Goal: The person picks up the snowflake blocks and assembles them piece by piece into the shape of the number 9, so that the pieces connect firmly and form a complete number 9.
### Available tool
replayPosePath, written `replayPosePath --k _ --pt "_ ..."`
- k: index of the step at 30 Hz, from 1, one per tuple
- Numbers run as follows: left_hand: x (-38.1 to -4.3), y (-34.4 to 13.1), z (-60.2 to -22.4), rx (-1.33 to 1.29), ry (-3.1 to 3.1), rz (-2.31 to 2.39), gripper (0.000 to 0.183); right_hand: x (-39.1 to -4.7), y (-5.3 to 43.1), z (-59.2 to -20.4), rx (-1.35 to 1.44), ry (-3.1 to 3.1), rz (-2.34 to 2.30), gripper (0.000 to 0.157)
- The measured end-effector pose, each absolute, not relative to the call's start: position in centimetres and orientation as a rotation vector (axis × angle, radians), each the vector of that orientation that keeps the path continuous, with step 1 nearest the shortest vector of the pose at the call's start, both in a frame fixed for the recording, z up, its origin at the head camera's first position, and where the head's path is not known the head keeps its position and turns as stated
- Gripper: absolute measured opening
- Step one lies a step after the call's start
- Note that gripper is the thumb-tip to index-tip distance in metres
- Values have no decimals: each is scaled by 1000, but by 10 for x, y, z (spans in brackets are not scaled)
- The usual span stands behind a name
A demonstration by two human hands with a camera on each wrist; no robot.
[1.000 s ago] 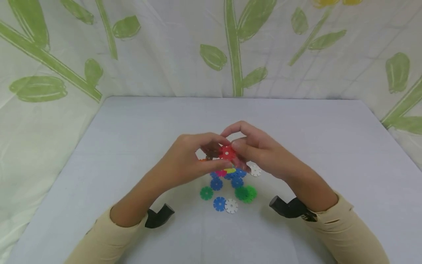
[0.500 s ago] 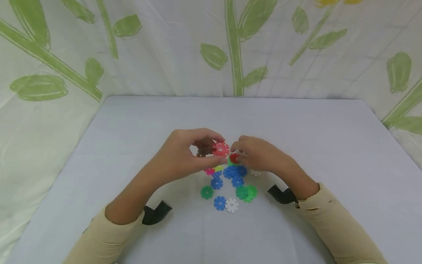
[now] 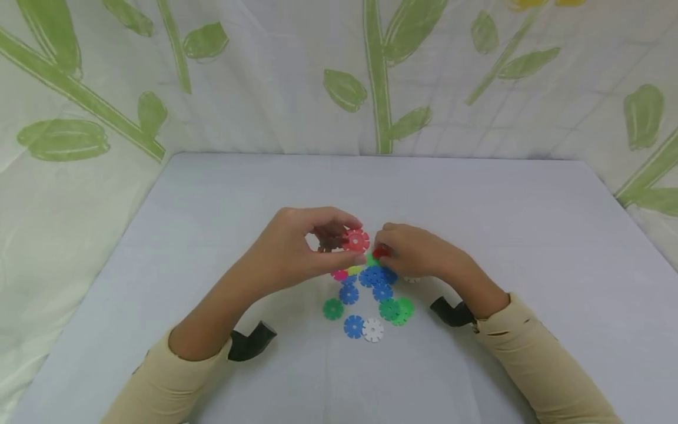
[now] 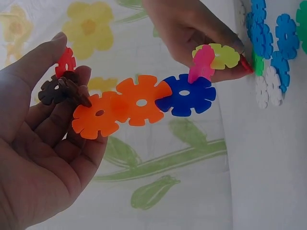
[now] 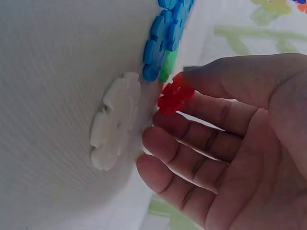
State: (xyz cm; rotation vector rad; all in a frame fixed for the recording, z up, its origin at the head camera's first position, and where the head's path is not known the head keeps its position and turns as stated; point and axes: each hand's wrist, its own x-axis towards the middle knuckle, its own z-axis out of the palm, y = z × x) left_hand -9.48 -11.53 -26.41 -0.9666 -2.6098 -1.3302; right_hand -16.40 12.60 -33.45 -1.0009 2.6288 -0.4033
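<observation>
Red disc [image 5: 172, 98] pinched in R hand [image 3: 418, 249], multicol. disc chain [image 4: 125, 101] gripped in L hand [image 3: 290, 249]

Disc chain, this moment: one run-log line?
left hand: holds disc chain | right hand: pinches red disc | red disc: apart from disc chain | table: blue, green, white discs

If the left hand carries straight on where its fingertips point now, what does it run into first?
Probably the right hand, next in line in the head view, pinching a red disc. Depth is unclear, so the left hand might pass above it.
</observation>
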Motion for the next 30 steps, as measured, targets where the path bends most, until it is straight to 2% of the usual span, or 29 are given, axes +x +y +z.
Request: replayPosePath --k 7,13,19,30 --pt "-94 -117 -264 -957 -2606 -1321 40 -165 134 -322 -1085 2555 -574 6" --pt "-95 -116 -264 -992 -2589 -1316 39 -142 149 -279 -1381 2443 -1029 15" --pt "-95 -116 -263 -1019 -2578 -1349 38 -123 145 -259 -1581 2413 -1190 19" --pt "-94 -115 -261 -1031 -2578 -1349 39 -120 142 -260 -1558 2478 -1169 15"
